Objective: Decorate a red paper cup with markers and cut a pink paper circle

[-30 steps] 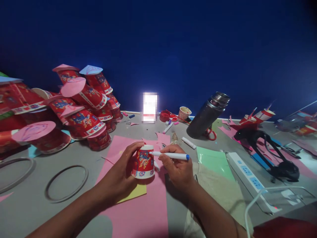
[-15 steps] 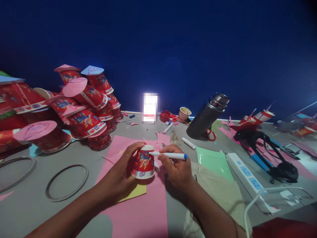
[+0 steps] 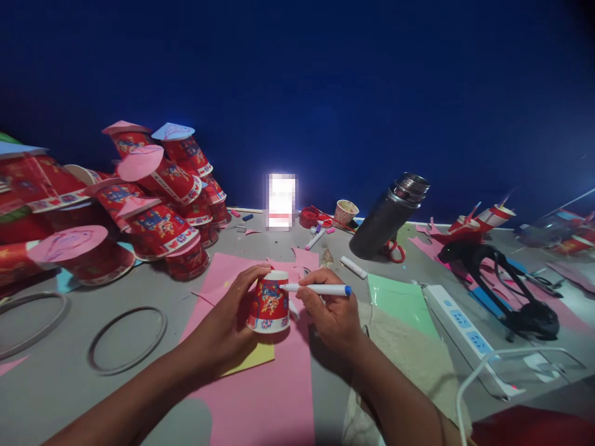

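My left hand is wrapped round the left side of a red printed paper cup, which is upside down with its white rim at the bottom. Between the fingers of my right hand is a white marker with a blue end. Its tip points left and meets the cup's upper right side. Under the cup lie a pink paper sheet and a yellow piece of paper. The cup hides the left fingertips in part.
Stacked red cups with paper tops crowd the left. Two grey rings lie nearer. A dark thermos stands at the back right, beyond another marker. Right of my arm are a power strip and a black strap-like object.
Almost nothing differs. The cup, the marker and both hands keep the same positions, with only a very slight shift of the whole view.
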`<state>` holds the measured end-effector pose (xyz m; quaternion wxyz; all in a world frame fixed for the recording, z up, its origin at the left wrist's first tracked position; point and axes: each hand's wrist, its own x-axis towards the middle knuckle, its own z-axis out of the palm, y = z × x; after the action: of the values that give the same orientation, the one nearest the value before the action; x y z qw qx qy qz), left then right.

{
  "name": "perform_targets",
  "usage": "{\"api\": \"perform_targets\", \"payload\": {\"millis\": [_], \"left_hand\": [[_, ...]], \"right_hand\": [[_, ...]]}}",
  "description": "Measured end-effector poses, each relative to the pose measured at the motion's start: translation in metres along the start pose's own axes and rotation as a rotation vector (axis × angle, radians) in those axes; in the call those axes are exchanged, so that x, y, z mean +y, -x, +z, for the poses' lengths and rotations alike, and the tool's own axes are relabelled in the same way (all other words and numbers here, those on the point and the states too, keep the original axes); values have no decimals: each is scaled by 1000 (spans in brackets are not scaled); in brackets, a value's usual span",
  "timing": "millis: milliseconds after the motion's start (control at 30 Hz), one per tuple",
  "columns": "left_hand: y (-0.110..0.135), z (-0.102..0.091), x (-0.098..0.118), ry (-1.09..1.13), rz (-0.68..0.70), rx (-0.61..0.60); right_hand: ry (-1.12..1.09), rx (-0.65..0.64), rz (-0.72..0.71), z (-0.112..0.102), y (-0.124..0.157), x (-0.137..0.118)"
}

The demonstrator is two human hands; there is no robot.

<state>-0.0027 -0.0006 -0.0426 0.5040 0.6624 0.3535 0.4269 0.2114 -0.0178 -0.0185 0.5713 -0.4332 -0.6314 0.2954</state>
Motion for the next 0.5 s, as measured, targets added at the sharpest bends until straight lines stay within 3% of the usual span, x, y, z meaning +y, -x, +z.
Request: {"api": "perform_targets", "payload": {"millis": [500], "left_hand": [[1, 0, -3, -5, -13, -10]], "right_hand": [[66, 10, -55, -1, -1, 3]]}}
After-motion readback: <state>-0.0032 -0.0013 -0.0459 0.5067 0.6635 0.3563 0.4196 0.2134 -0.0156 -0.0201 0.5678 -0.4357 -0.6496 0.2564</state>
